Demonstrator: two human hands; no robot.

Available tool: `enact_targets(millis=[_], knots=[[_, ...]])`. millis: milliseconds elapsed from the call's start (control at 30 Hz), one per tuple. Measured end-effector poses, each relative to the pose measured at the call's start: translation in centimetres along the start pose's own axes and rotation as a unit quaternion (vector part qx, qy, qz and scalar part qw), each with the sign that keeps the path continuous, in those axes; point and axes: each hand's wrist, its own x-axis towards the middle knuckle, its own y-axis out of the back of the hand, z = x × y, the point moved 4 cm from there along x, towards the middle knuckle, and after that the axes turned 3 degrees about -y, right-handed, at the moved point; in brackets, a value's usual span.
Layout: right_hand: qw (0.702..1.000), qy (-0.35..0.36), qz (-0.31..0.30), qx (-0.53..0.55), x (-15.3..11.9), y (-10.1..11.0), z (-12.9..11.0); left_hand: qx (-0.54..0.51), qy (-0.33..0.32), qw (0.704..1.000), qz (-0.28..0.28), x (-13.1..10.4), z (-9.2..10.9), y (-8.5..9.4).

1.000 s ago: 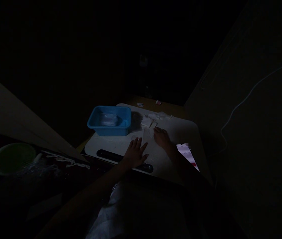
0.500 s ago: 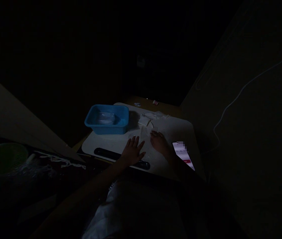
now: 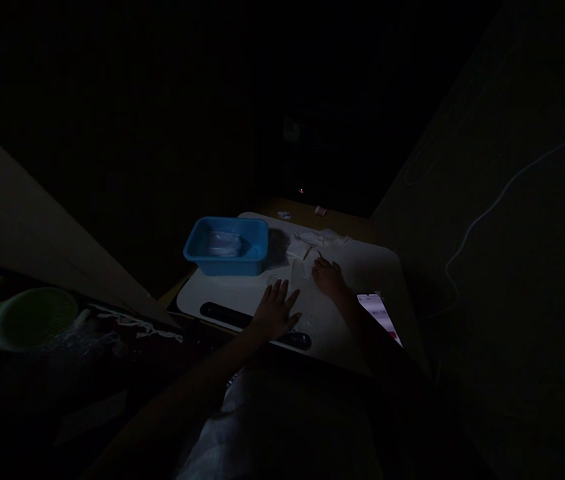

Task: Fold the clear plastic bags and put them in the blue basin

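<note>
My left hand lies flat on the white table, fingers spread, with nothing in it. Just beyond its fingertips is a small clear piece, too dim to make out. My right hand is at the table's middle, its fingers bent close together near a thin strip; whether they grip it I cannot tell. Between the hands lies a clear plastic piece. A blue basin holding a clear plastic package stands on the left of the table.
A lit phone lies right of my right forearm. Crumpled clear plastic is at the back of the table, near a white paper piece. A green basket is at the far left. A white cable crosses the right wall.
The view has shifted, so the table and basin appear further right and slightly lower. My right hand has moved slightly up towards the thin strip. My left hand stays spread.
</note>
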Motion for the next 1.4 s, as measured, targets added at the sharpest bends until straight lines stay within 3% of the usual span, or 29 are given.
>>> enact_targets(millis=[100, 233, 367, 467, 667, 800, 900, 967, 1200, 1400], knots=[[0.999, 0.007, 0.025, 0.032, -1.2, 1.0, 0.6, -0.003, 0.004, 1.0, -0.002, 0.1, 0.0, 0.1], [0.996, 0.017, 0.059, 0.064, -5.5, 2.2, 0.5, -0.008, 0.001, 1.0, 0.004, 0.1, 0.0, 0.2], [0.993, 0.049, 0.067, 0.084, -9.9, 2.0, -0.8, -0.036, -0.011, 0.999, 0.025, 0.2, 0.0, 0.8], [0.992, 0.06, 0.065, 0.089, -11.4, 1.4, -1.4, -0.082, -0.006, 0.995, 0.05, 0.2, -0.8, 1.3], [0.993, 0.068, 0.053, 0.077, -11.8, 0.5, -1.7, -0.12, 0.167, 0.967, 0.149, -0.9, -4.5, 2.7], [0.993, 0.082, 0.036, 0.072, -12.1, 0.4, -2.8, -0.085, 0.242, 0.961, 0.107, -1.6, -5.0, 3.4], [0.993, 0.088, 0.018, 0.071, -12.3, 0.3, -3.7, -0.112, 0.225, 0.967, 0.049, -1.2, -4.0, 3.0], [0.994, 0.086, 0.011, 0.069, -12.4, 0.3, -3.9, -0.154, 0.2, 0.967, 0.04, -0.7, -3.5, 2.5], [0.994, 0.079, 0.033, 0.074, -11.6, 2.3, -4.7, -0.223, 0.106, 0.962, 0.117, 0.5, -3.1, 1.6], [0.987, 0.135, -0.001, 0.087, -9.8, 2.6, -7.4, -0.238, 0.107, 0.955, 0.144, 0.3, -3.9, 0.9]])
